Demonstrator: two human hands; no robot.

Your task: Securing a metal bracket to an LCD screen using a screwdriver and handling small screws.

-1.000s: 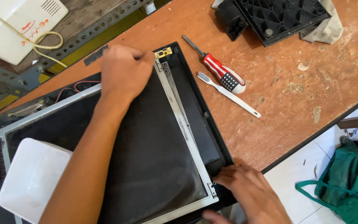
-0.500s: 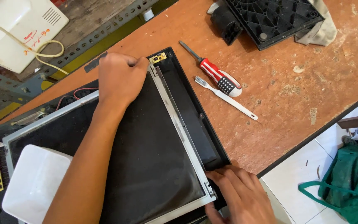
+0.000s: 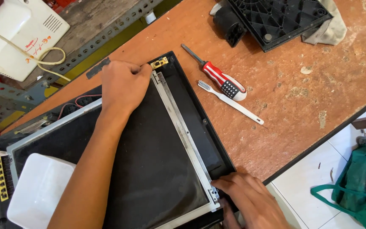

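Lying along the table's (image 3: pixel 301 101) near-left edge, the dark panel (image 3: pixel 149 169) in its black case (image 3: pixel 195 123) runs off the picture at the bottom and left. A white tub (image 3: pixel 39 195) covers its left part, and a yellow connector strip (image 3: pixel 0 178) shows at the far left. The left hand (image 3: pixel 121 87) presses flat on the panel's far corner, fingers curled at the edge beside a small gold board (image 3: pixel 159 62); what the fingertips pinch is hidden. The right hand (image 3: pixel 250 199) rests on the near corner by the metal bracket (image 3: pixel 183 131), fingers bent, partly cut off below; its grip cannot be made out. Right of the case lie a red screwdriver (image 3: pixel 221 78) and a white toothbrush (image 3: pixel 229 101).
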